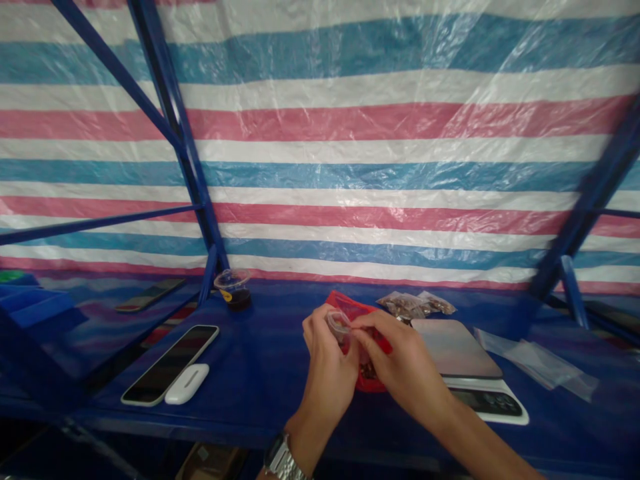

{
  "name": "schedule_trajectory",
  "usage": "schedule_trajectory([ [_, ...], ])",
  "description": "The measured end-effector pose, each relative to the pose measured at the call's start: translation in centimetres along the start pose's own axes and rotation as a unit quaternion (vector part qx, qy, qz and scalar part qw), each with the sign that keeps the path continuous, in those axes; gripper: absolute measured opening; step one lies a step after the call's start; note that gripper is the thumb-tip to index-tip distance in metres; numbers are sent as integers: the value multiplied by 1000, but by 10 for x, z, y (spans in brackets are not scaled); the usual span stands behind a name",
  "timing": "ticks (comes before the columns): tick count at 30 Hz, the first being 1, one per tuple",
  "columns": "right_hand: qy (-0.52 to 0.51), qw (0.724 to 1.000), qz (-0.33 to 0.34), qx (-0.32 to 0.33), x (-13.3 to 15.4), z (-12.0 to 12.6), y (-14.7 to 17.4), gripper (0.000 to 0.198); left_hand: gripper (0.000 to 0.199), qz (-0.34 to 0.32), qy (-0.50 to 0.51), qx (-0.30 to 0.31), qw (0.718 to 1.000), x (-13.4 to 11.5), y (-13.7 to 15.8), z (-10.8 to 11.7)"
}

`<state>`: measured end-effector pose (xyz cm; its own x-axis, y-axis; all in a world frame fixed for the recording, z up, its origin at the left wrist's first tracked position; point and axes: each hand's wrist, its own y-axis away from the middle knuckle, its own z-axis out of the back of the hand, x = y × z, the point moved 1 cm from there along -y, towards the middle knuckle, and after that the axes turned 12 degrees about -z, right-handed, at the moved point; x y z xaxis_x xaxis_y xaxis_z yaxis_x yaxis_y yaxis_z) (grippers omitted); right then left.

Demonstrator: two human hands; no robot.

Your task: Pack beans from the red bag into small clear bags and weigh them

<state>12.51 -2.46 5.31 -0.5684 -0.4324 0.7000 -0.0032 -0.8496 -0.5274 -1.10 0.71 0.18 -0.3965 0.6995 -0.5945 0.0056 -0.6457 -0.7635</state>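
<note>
Near the middle of the blue shelf, my left hand (325, 347) is closed around a small clear plastic bag (339, 323), whose rim curls above the fingers. My right hand (395, 353) pinches the edge of the same bag between thumb and fingertips. Behind and below both hands lies a red bag (369, 385) with small brownish pieces in it; my hands hide much of it. Just right of my right hand sits a flat digital scale (460, 350) with a metal plate and dark display panel.
Filled clear packets (415, 304) lie at the back. Flat transparent bags (543, 363) rest right of the scale. To the left are a phone (173, 363), a white earbud case (187, 384) and a plastic cup (237, 293) of dark liquid. Blue posts (185, 140) frame the shelf.
</note>
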Motion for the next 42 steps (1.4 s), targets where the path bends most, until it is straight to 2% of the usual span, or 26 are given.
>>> schedule_trajectory([
  [4, -18, 998, -30, -57, -2, 8, -5, 17, 54, -30, 29, 57, 997, -9, 3, -5],
  [9, -50, 993, -77, -75, -7, 20, -9, 17, 68, -31, 90, 90, 991, -12, 4, -8],
  [11, -76, 989, -105, -75, -14, 28, -10, 19, 75, -19, 94, 99, 990, -13, 3, -7],
  [14, -81, 979, -131, -137, -37, 51, -14, 24, 84, -11, 90, 117, 989, -14, 3, -4],
  [17, -40, 970, -180, -158, -73, 82, -16, 27, 74, -27, 76, 127, 989, -15, 3, -2],
  [20, 76, 955, -259, -122, -107, 107, -11, 20, 60, -48, 51, 115, 991, -16, 2, 0],
  [23, 175, 931, -297, -122, -130, 122, 0, 23, 52, -67, 32, 106, 992, -15, 1, 0],
  [27, 231, 917, -292, -142, -146, 128, 12, 26, 44, -82, 16, 102, 991, -16, -1, -2],
  [32, 230, 925, -260, -155, -154, 131, 18, 31, 35, -92, 10, 103, 990, -18, -1, -4],
  [36, 227, 924, -236, -197, -152, 137, 21, 36, 27, -98, 20, 123, 987, -19, -1, -3],
  [42, 222, 928, -212, -213, -142, 143, 24, 42, 24, -105, 40, 147, 983, -21, -2, -3],
])
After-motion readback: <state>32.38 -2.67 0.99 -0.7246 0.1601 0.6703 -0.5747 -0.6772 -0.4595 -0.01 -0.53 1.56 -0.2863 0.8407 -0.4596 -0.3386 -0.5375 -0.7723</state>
